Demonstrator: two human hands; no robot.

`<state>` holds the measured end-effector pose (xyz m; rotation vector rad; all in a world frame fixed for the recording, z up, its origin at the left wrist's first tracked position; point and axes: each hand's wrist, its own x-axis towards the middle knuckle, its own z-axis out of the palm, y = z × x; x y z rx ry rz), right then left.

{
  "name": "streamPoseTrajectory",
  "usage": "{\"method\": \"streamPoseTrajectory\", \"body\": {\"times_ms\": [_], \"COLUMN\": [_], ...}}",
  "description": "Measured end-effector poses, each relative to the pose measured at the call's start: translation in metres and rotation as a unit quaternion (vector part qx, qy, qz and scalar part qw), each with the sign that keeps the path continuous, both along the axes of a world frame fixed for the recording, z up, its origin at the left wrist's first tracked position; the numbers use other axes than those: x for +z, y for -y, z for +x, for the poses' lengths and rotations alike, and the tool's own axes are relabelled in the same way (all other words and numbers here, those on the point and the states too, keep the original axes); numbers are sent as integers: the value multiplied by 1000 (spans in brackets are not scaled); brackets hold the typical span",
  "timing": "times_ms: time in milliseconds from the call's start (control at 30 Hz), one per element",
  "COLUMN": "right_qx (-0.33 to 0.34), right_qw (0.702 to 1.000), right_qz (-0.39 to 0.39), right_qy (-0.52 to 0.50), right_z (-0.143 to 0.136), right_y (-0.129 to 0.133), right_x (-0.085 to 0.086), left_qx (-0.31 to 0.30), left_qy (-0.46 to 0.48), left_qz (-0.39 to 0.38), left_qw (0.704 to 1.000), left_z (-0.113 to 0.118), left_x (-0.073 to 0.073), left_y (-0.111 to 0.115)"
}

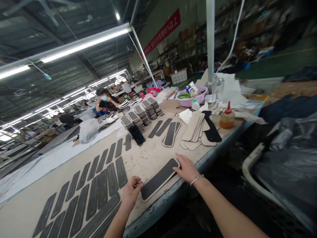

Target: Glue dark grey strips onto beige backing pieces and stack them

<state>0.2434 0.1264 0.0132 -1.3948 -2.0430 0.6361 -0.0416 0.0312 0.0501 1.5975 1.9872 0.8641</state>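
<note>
A long rounded panel, dark grey with a pale border, lies near the table's front edge. My right hand, with a bracelet at the wrist, rests its thumb and fingers around the panel's far right corner, the fingers apart. At the panel's lower left end is my left hand, its fingers curled and pinched together; whatever they may hold is too small to make out. Left of it, rows of dark grey strips lie on the table. Beyond the panel sits a small stack of similar bordered pieces.
Beige pieces, a black piece and a red-tipped glue bottle lie to the right. Behind are a phone, stacked panels and a purple basin. A masked person sits across. The table edge runs close.
</note>
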Motion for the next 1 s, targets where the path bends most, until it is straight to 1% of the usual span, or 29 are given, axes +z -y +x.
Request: {"method": "streamPoseTrajectory", "body": {"times_ms": [67,200,233,300,367,400,467,500,567,633,700,767,833,900,967,1000], "right_qx": [11,19,20,18,10,3,-6,-11,-16,-4,16,11,-19,-44,-65,-78], "right_qw": [1000,999,999,999,999,1000,998,997,989,972,950,939,940,943,946,948], "right_qz": [2,-9,-16,-28,-31,-28,-24,-27,-49,-86,-125,-142,-132,-112,-91,-83], "right_qy": [16,36,37,32,12,-5,-50,-76,-137,-217,-285,-313,-313,-311,-303,-297], "right_z": [1,1,1,1,2,2,3,3,4,3,2,1,2,4,7,9], "right_y": [-1,-3,-4,-4,-4,-4,-5,-5,-6,-6,-6,-5,-5,-4,-3,-3], "right_x": [-1,-3,-3,-2,-1,0,0,1,2,4,7,11,14,18,20,21], "left_qx": [6,-35,-37,-20,-4,0,5,9,26,52,79,100,122,137,141,134], "left_qy": [-29,-160,-175,-174,-133,-95,13,74,184,245,265,264,266,289,316,320], "left_qz": [-12,-108,-122,-131,-121,-107,-64,-39,2,20,24,3,-40,-86,-105,-105], "left_qw": [999,981,976,976,984,990,998,996,983,968,961,959,955,943,932,932], "left_z": [-2,-1,1,5,9,12,16,17,20,22,23,24,24,22,21,21], "left_x": [-3,-3,-3,-1,1,2,4,5,6,7,8,8,5,-2,-11,-15], "left_y": [1,0,0,1,2,3,6,8,11,13,14,14,13,12,8,4]}}
